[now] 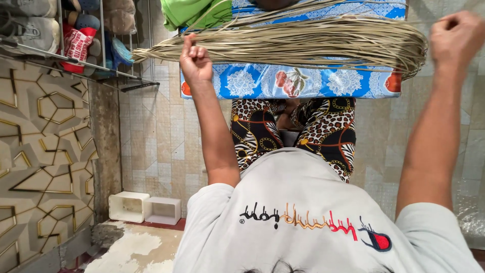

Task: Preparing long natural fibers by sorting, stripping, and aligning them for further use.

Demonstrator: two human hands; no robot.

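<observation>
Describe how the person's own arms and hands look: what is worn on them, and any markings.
Both arms are bare below short, light grey T-shirt sleeves. The left hand and right hand are bare: no gloves, rings, watch or bracelets show.

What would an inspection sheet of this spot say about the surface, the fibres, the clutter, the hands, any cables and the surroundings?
Surface: blue flowered mat lying on a tiled floor.
Job's things: long bundle of pale straw-like strands, looped at one end, tapering at the other.
Clutter: green cloth by the mat; two white open boxes.
Hands: left hand pinches strands; right hand is a closed fist at the looped end.
Cables: nothing seen.
Surroundings: metal rack with shoes; wall with gold-lined geometric pattern.
</observation>
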